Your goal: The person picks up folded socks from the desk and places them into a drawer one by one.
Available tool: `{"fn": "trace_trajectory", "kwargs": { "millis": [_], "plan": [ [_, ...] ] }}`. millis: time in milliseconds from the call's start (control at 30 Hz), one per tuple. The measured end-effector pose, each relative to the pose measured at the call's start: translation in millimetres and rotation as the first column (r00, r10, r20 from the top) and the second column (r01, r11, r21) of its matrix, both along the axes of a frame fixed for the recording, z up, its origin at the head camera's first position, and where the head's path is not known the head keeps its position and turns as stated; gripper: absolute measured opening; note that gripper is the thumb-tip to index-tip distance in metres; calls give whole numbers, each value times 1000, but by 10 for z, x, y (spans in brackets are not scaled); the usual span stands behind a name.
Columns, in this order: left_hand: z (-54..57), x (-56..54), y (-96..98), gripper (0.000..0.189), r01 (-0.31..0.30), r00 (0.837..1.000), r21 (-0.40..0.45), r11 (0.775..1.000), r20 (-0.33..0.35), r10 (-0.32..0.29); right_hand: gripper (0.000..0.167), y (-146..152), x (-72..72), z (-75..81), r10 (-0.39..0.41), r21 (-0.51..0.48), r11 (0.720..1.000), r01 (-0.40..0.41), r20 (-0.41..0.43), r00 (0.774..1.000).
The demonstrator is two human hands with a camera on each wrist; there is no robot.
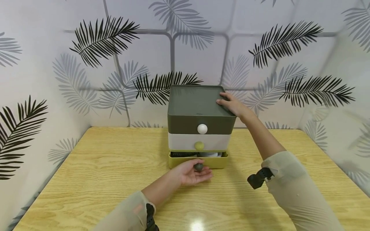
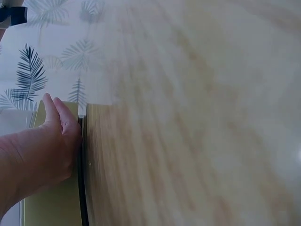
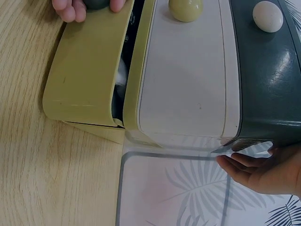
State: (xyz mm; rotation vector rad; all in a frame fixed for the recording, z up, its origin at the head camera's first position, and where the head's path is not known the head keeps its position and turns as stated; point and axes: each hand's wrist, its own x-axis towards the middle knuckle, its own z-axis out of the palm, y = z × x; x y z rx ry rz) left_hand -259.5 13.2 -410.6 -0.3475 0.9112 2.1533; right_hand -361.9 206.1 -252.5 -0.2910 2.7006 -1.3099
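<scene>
A stack of drawers (image 1: 199,124) has a dark grey top unit, a white middle one and a yellow-green bottom drawer (image 1: 176,162). That bottom drawer is pulled partly out, and dark and white items show inside it. My left hand (image 1: 193,173) is at its dark knob (image 1: 198,166), thumb on one side and fingers on the other. In the right wrist view, fingertips of that hand flank the knob. My right hand (image 1: 233,105) rests on the upper right edge of the stack, fingers lying over the dark top. In its wrist view the right hand (image 3: 263,172) is beside the dark unit.
The stack stands on a wood-grain table (image 1: 121,160) near the back edge. A white knob (image 1: 202,129) and a yellow-green knob (image 1: 199,146) stick out from the two upper drawers. Behind the table rises a wall (image 1: 196,57) with a leaf pattern.
</scene>
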Motion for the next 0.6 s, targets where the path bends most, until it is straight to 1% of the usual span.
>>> {"fn": "trace_trajectory", "kwargs": {
  "millis": [100,200,300,400,533,600],
  "plan": [
    [-4,-42,10,25,-22,1000,1,1000,6,22,65,3,-7,-2,-2,1,1000,2,-2,1000],
    [-8,-81,21,25,-30,999,3,1000,17,29,65,5,-9,0,-5,9,1000,5,-4,1000],
    [-6,-110,37,25,-35,999,7,999,6,35,65,8,-8,7,-4,15,1000,4,-8,1000],
    [3,-137,48,25,-57,998,16,998,6,57,65,6,-3,14,2,16,1000,-2,-13,1000],
    [4,-166,49,24,-82,996,34,996,37,81,64,2,0,16,9,30,1000,-8,-12,1000],
    [-2,-179,48,23,-88,995,44,995,40,87,64,8,-4,19,14,46,999,-13,-12,1000]
  ]
}}
